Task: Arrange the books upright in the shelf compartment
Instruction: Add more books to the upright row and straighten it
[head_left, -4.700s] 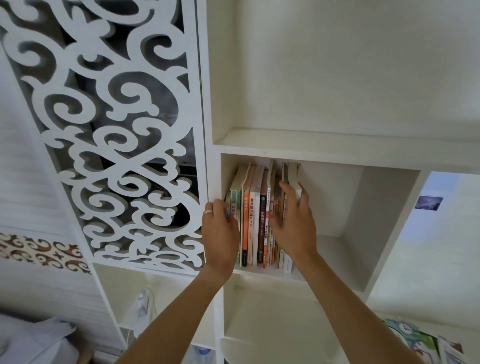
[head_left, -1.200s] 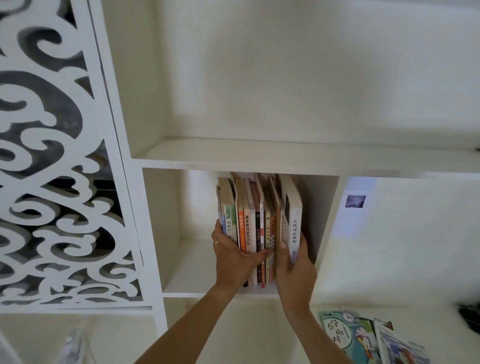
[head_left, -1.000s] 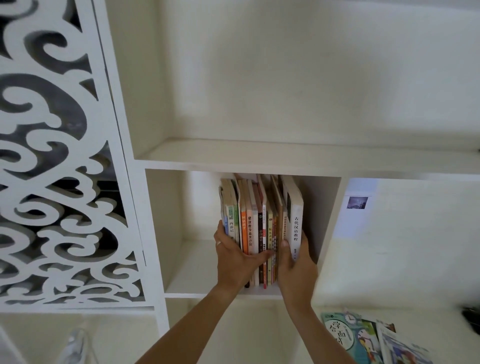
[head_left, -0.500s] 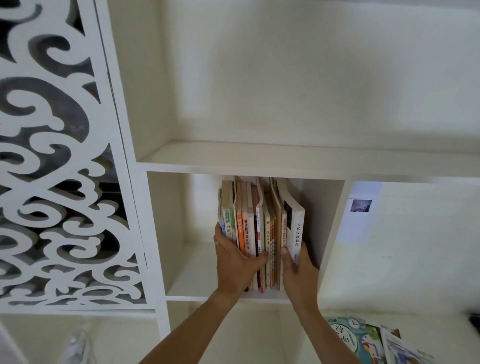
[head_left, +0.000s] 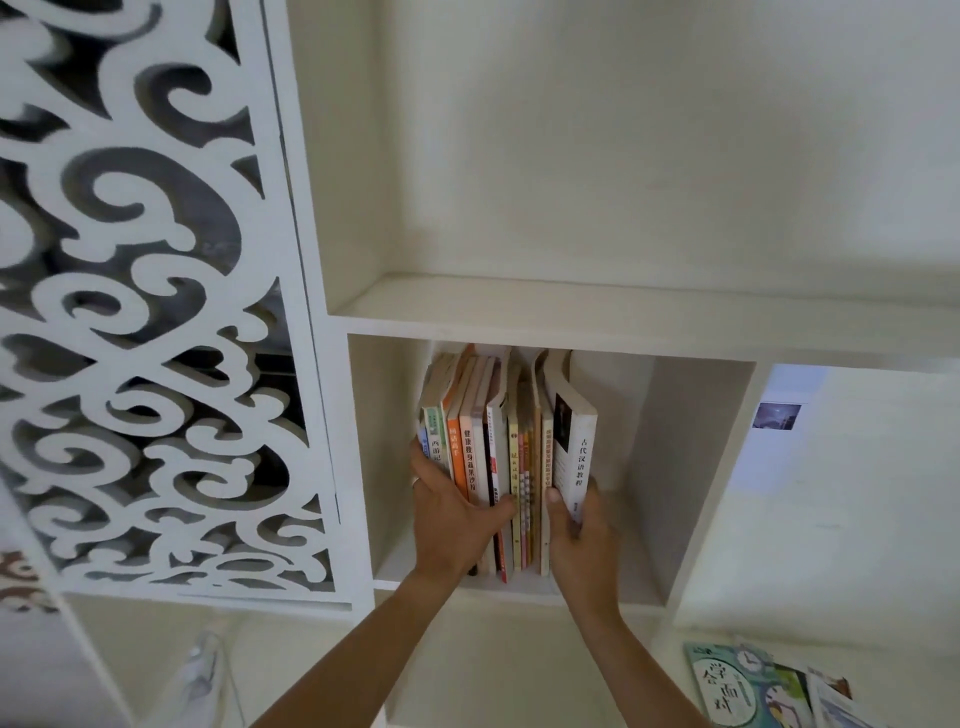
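Several thin books (head_left: 498, 441) stand upright in a row in the middle of a white shelf compartment (head_left: 691, 467), with green, orange, cream and red spines. My left hand (head_left: 452, 519) presses against the left end of the row, thumb across the lower spines. A thicker white book (head_left: 574, 447) with black characters stands at the right end. My right hand (head_left: 579, 530) grips its lower part, thumb on the spine side and fingers behind it. A narrow gap separates this book's top from the rest.
A white carved scrollwork panel (head_left: 156, 312) covers the section to the left. A wider open compartment (head_left: 623, 182) lies above. Colourful booklets (head_left: 748, 686) lie flat on a surface at the lower right. A bottle top (head_left: 200, 670) shows below the panel.
Since 4.7 s ago the row has moved from the compartment's left wall toward its middle, both hands clamping it. In the last second the hands and books have barely shifted; the view moved slightly.
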